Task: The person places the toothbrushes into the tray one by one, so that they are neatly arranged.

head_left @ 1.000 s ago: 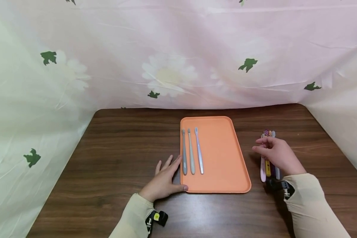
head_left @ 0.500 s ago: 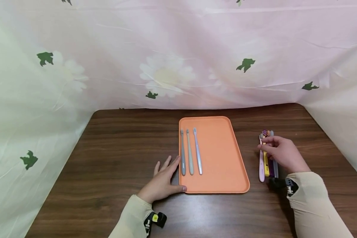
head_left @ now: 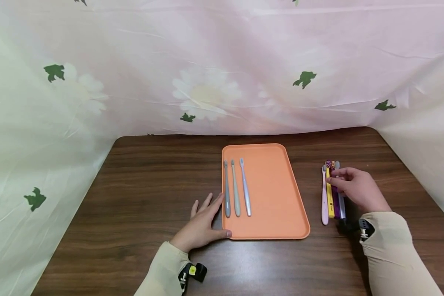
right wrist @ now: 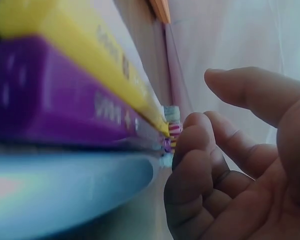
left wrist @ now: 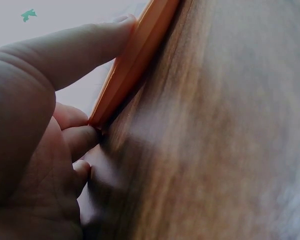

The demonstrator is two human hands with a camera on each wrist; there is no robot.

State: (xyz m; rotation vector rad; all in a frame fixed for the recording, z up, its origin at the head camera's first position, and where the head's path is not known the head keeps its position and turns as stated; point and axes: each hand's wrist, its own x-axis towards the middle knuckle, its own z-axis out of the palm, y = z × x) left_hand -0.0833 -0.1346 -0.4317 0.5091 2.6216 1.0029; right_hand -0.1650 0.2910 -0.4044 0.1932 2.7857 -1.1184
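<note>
Right grip (head_left: 358, 188) sits farther right, loosely parted, empty; yellow toothbrush (head_left: 330, 199) more exposed, unlifted. Left grip (head_left: 200, 229) splayed against tray (head_left: 274, 193).

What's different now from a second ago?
The right hand slid to the right, away from the tray, so the pink toothbrush it partly covered is now in full view. It hasn't picked anything up. The left hand stayed at the tray's edge, and the three toothbrushes on the tray stayed put.
</note>
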